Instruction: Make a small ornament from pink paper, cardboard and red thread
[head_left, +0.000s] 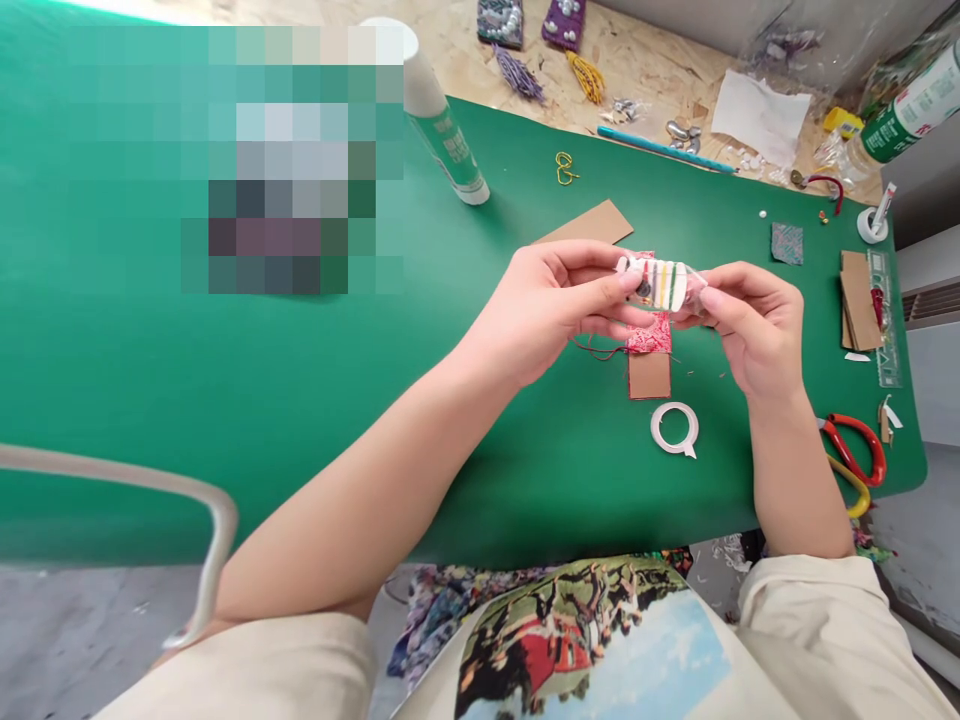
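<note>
We hold a small clear packet (666, 286), showing coloured bands that look like wound thread, over the far part of the red-edged card piece (649, 374). Its long axis runs crosswise above that piece. Our left hand (561, 292) pinches one end, thumb laid on its face; our right hand (763, 325) pinches the other, so neither is nearer. The tape ring (655, 428) lies on the table (525, 460), just our side of the card piece.
</note>
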